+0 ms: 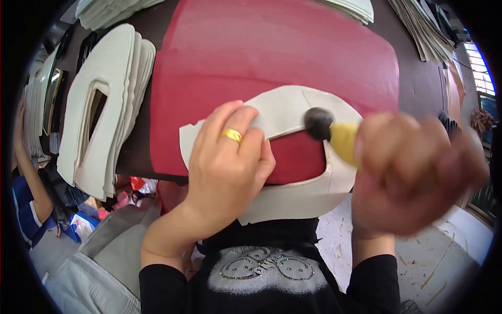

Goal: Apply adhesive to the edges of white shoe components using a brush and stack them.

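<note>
A cream U-shaped leather-like piece (282,110) lies on a red mat (272,52), its curved end toward the right and its lower arm reaching over the near edge. My left hand (227,146), with a gold ring, presses on the piece's upper arm near its left end, fingers bent and thumb tucked in; whether they pinch the edge is hidden. My right hand (408,167), smeared by motion, is wrapped round the yellow handle of a hammer (319,124). The dark round hammer head is over the inner edge of the curve; whether it touches cannot be told.
To the left, a stack of similar cream pieces (99,104) lies on the dark table (138,152). More stacks stand at the far left (104,10) and far right (418,26). Another person's arm (31,157) shows at the left rim. A grey chair (110,251) stands below.
</note>
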Action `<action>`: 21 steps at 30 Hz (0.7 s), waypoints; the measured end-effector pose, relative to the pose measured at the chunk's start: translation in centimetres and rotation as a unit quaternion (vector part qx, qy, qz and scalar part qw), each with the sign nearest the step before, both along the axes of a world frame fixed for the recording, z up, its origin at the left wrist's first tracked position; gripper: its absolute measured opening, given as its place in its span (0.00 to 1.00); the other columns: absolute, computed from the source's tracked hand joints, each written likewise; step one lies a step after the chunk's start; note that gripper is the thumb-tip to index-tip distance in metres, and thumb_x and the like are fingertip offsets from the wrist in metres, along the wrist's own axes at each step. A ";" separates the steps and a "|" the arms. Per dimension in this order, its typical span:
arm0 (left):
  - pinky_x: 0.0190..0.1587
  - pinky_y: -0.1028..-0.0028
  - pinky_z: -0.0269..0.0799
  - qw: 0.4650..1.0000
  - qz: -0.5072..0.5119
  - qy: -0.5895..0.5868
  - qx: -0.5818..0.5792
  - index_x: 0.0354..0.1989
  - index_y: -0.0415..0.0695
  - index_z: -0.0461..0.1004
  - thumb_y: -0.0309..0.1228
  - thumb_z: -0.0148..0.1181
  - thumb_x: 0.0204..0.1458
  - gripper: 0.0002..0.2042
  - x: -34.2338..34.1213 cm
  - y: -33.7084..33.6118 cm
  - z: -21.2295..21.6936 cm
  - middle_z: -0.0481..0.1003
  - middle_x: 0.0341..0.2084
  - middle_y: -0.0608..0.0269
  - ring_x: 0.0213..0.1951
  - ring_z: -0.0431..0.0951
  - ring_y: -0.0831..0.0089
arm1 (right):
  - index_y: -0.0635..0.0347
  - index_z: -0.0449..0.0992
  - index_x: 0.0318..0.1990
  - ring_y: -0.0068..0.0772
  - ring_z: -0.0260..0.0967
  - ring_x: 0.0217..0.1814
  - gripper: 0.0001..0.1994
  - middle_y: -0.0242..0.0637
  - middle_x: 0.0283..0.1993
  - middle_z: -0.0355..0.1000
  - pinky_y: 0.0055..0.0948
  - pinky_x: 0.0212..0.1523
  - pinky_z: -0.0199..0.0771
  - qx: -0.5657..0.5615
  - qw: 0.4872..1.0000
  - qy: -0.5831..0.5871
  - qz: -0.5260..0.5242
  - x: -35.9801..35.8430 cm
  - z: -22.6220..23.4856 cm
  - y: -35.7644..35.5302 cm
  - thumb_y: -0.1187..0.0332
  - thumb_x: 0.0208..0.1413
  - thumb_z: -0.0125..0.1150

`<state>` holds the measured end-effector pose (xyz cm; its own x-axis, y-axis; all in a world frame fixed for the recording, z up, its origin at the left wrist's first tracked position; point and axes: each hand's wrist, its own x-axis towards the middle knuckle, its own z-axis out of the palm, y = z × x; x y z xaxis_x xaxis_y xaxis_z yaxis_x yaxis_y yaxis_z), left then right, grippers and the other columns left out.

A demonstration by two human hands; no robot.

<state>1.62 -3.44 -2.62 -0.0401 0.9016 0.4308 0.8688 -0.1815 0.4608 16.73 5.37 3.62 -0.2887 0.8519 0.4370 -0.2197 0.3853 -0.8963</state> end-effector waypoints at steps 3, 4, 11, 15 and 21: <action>0.51 0.60 0.72 1.000 -0.016 0.020 -0.017 0.27 0.40 0.71 0.20 0.62 0.39 0.08 -0.6 -0.4 1.0 0.73 0.43 0.58 0.48 0.74 0.58 | 0.50 0.64 0.39 0.18 0.53 0.14 0.13 0.22 0.17 0.51 0.23 0.20 0.60 -0.043 0.999 -0.018 -0.010 -1.8 -0.4 0.1 0.59 0.71 0.31; 0.51 0.60 0.72 0.999 -0.024 0.027 -0.022 0.27 0.41 0.71 0.20 0.62 0.39 0.08 -0.7 -0.5 1.2 0.73 0.43 0.58 0.48 0.74 0.58 | 0.50 0.64 0.39 0.18 0.53 0.14 0.13 0.22 0.17 0.51 0.23 0.19 0.59 -0.057 0.998 -0.024 -0.015 -1.9 -0.5 0.0 0.59 0.71 0.32; 0.51 0.60 0.72 1.000 0.001 0.015 -0.018 0.28 0.40 0.71 0.20 0.63 0.38 0.08 -2.1 -1.6 0.8 0.74 0.42 0.58 0.48 0.74 0.58 | 0.50 0.63 0.37 0.20 0.53 0.14 0.12 0.23 0.14 0.51 0.23 0.18 0.59 -0.023 0.996 -0.079 0.020 -2.9 0.0 0.0 0.60 0.71 0.34; 0.50 0.60 0.72 0.999 0.007 0.029 -0.019 0.27 0.40 0.71 0.19 0.63 0.38 0.08 -3.0 -2.7 0.6 0.74 0.41 0.59 0.47 0.74 0.59 | 0.50 0.63 0.36 0.20 0.54 0.13 0.12 0.24 0.13 0.51 0.23 0.18 0.59 -0.001 0.993 -0.115 0.034 -2.9 0.1 -0.6 0.60 0.71 0.35; 0.49 0.60 0.72 1.000 0.002 -0.018 -0.009 0.28 0.41 0.72 0.19 0.64 0.37 0.09 -4.1 -3.0 0.9 0.74 0.41 0.60 0.47 0.75 0.60 | 0.51 0.64 0.33 0.21 0.54 0.14 0.09 0.25 0.14 0.55 0.23 0.20 0.61 -0.081 0.992 -0.091 0.026 -4.7 0.8 -2.1 0.67 0.66 0.39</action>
<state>-2.48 -6.46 -1.76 -0.0583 0.9087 0.4133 0.8522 -0.1704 0.4946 12.02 3.32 4.43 -0.3956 0.8886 0.2321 -0.0637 0.2255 -0.9722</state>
